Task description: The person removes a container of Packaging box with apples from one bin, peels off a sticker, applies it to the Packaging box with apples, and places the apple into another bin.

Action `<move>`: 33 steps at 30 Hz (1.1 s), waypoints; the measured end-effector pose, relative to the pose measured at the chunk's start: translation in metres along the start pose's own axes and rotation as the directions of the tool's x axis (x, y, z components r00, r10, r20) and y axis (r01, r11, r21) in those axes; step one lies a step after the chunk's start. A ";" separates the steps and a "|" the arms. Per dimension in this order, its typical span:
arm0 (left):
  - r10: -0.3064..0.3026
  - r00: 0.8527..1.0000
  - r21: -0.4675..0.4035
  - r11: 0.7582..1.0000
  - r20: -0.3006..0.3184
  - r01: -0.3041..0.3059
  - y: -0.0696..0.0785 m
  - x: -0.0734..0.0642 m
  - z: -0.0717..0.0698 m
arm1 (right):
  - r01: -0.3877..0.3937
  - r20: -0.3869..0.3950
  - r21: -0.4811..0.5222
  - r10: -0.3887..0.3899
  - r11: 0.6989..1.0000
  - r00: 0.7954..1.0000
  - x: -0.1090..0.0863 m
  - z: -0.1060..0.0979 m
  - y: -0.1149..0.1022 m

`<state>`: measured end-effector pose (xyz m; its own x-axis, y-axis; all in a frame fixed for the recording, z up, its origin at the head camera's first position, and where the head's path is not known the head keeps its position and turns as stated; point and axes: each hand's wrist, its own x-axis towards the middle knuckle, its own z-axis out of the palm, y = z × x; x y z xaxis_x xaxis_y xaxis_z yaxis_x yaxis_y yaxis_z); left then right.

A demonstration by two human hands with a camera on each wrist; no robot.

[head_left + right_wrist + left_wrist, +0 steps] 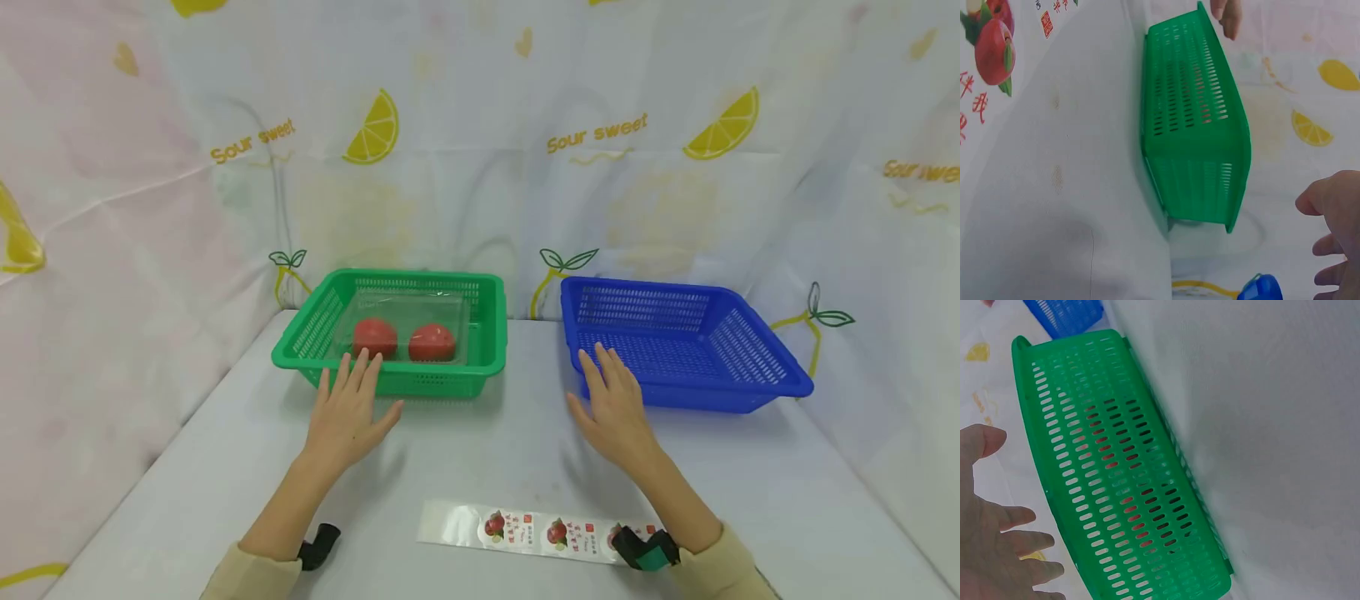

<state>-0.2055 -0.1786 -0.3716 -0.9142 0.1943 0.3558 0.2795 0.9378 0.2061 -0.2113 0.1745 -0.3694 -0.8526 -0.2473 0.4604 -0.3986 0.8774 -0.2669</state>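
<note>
My left hand (347, 423) is spread with straight fingers just in front of the green basket (300, 360), its fingertips overlapping the near rim in the head view. Inside that basket lies a clear plastic box (405, 307) with two round red fruits (432, 342) in it. Over by the near left corner of the blue basket (750, 393), my right hand (617, 412) hovers with fingers extended, holding nothing. In the left wrist view, the fingers (1032, 540) stand apart from the green basket's side (1116, 469), and red shows through its slots.
A strip of labels (517, 533) printed with red fruit lies on the white table (480, 454), partly under the right wrist. Black wrist mounts (318, 546) sit at both wrists. A lemon-print curtain (465, 208) hangs behind and beside the table.
</note>
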 end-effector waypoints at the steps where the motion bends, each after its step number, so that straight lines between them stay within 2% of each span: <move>1: -0.003 1.000 -0.001 1.000 0.003 0.003 0.000 -0.001 0.000 | 0.000 0.008 0.002 0.000 1.000 1.000 0.001 0.001 -0.001; 9: -0.019 1.000 -0.018 1.000 -0.011 0.019 -0.002 -0.002 0.000 | 0.040 0.011 0.033 -0.040 0.999 0.999 0.011 0.005 -0.012; 13: -0.028 1.000 -0.017 0.999 -0.010 0.028 -0.004 -0.003 -0.001 | 0.031 0.031 0.037 -0.033 0.999 0.999 0.014 0.007 -0.017; 22: -0.036 0.998 -0.036 0.999 -0.057 0.034 -0.011 0.000 -0.007 | 0.027 0.074 0.066 -0.032 0.997 0.997 0.022 0.010 -0.027; 33: -0.077 0.995 -0.057 0.996 -0.055 0.074 -0.022 0.000 -0.018 | 0.014 0.111 0.125 -0.028 0.992 0.993 0.036 0.015 -0.043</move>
<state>-0.2067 -0.2043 -0.3596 -0.9153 0.1053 0.3888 0.2276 0.9316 0.2836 -0.2299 0.1215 -0.3546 -0.8734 -0.3160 0.3706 -0.4496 0.8158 -0.3639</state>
